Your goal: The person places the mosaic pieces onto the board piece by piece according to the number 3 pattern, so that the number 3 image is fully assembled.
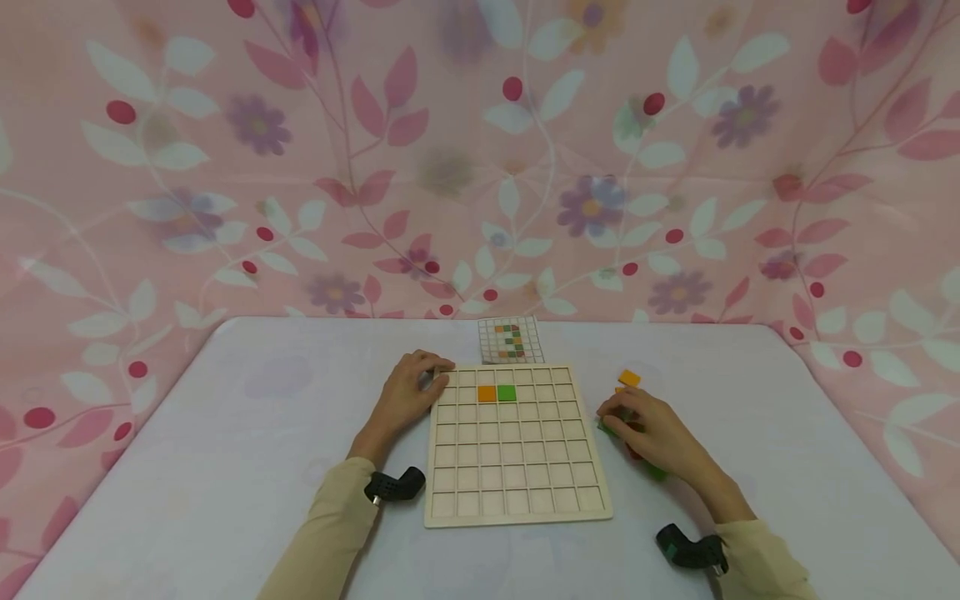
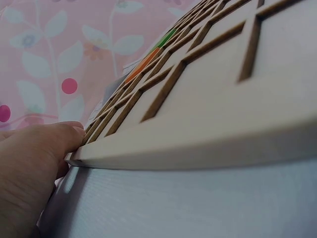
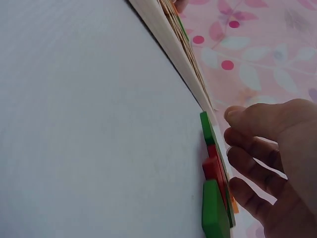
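A square wooden grid board (image 1: 517, 454) lies on the table, with an orange tile (image 1: 487, 393) and a green tile (image 1: 506, 392) side by side in its second row from the far edge. My left hand (image 1: 405, 392) holds the board's far left corner, thumb and fingers at its rim. Right of the board, my right hand (image 1: 652, 429) hovers with loosely bent fingers over a cluster of loose tiles. The right wrist view shows green tiles (image 3: 215, 210) and a red tile (image 3: 213, 168) beside the fingertips, nothing between them. The hand hides part of this cluster in the head view.
Behind the board lies a card (image 1: 491, 342) printed with a grid and coloured squares. A loose orange tile (image 1: 629, 378) sits beyond my right hand. The white table (image 1: 300, 375) ends at a pink floral cloth (image 1: 450, 167).
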Motion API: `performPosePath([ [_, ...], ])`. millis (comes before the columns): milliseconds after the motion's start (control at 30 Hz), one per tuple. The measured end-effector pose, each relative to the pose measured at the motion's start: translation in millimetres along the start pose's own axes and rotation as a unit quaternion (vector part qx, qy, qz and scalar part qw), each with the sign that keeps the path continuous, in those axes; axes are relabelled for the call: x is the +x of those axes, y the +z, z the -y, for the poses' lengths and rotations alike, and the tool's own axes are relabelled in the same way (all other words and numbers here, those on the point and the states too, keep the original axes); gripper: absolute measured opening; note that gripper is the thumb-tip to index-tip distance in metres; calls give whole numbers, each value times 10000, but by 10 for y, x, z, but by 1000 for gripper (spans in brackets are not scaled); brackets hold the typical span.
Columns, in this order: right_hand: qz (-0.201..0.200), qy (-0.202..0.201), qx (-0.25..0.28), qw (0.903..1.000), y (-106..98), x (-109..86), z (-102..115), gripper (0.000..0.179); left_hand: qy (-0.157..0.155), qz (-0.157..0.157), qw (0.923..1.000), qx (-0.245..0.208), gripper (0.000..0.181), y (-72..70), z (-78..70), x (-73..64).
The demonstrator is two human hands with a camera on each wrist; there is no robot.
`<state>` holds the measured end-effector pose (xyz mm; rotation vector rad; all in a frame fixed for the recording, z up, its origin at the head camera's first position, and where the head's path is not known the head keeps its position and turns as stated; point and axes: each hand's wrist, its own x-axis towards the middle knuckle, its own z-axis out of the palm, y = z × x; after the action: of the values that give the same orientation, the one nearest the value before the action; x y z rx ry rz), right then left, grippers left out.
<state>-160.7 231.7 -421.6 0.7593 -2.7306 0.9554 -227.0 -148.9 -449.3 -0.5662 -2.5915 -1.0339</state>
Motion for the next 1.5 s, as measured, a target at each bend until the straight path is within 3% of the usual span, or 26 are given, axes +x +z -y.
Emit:
performPosePath([
  [267,-1,-200,12,9998,-67,-123,-41,15,-34,42,10000,-39,17,-22,-18,-4],
  [433,223,-178,222,9993,-131,-219,-61,15,93,-24,9999,-67,18,0,8,2],
  [667,423,-351,95,9984,-225,-306,-78,16,84,19,9999,-68,17,3,32,8],
  [933,715,-281,252,9967,-315,-329,-9,15,200,0,9998,-91,17,-2,12,6],
  [1133,1005,-234,460,9936,-357,-334,-2,17,78,32,9999,-124,18,-15,-18,-4],
  [1500,991,-283,281,9943,-337,-332,-50,21,157,-17,9998,-90,17,14,32,2],
])
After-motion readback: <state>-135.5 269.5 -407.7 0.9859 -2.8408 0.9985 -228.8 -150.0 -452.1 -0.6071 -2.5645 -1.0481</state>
